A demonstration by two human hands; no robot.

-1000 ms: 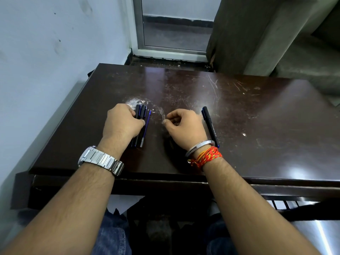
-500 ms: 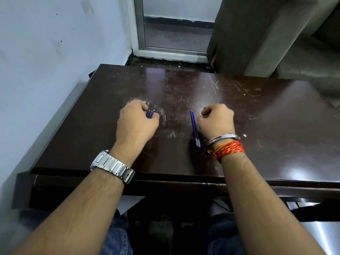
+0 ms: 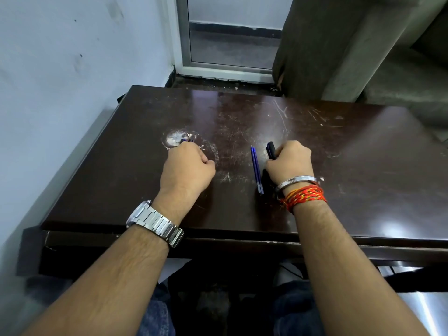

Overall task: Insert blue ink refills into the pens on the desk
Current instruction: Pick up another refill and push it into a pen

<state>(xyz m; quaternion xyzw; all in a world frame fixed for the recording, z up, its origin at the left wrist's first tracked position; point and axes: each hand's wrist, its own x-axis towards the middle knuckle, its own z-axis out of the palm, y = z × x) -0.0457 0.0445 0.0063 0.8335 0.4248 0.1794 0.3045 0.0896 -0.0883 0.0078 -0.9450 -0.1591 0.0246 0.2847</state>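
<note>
Two thin blue ink refills [image 3: 256,169] lie side by side on the dark brown desk [image 3: 363,166], pointing away from me, just left of my right hand. My right hand [image 3: 289,161] is closed around black pens [image 3: 271,149] whose top ends stick out past the fingers. My left hand [image 3: 185,166] rests as a fist on the desk over a bundle of pens and refills; only their dark and blue tips [image 3: 186,140] show beyond the knuckles, by a worn white patch.
A pale wall runs along the desk's left side. Behind the desk are a window frame [image 3: 184,44] and a grey curtain [image 3: 315,44]. A watch sits on my left wrist, a bangle and red threads on my right.
My left hand slid the pen bundle left and now covers it. My right hand moved right, laid the blue refills on the desk and closed on the black pens.
</note>
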